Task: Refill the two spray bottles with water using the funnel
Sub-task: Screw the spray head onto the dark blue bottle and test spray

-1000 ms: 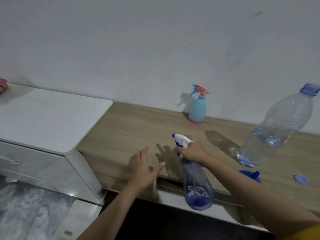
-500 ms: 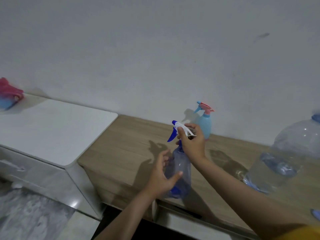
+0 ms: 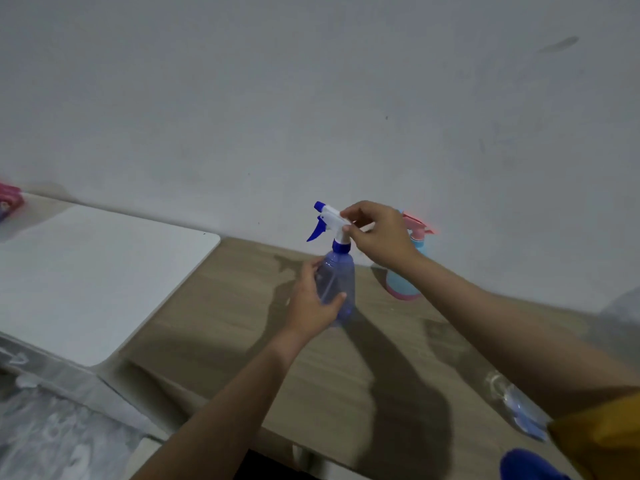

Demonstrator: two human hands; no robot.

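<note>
A clear bluish spray bottle [image 3: 341,282] with a white and blue trigger head stands upright on the wooden desk [image 3: 221,306]. My left hand [image 3: 311,303] grips its body from the left. My right hand [image 3: 377,233] pinches the white trigger head from the right. Behind my right hand stands a light-blue spray bottle [image 3: 401,284] with a pink base and pink trigger, partly hidden. The blue funnel [image 3: 530,465] shows at the bottom right edge. The base of the large clear water bottle [image 3: 519,407] shows beside my right forearm.
A white cabinet top [image 3: 93,275] adjoins the desk on the left, with a pink item [image 3: 10,199] at its far end. A grey wall rises right behind the desk. The patterned floor shows at lower left.
The bluish spray bottle has been lifted from the desk's front edge and set upright farther back. My left hand has closed round its body; my right hand shifted onto the trigger head.
</note>
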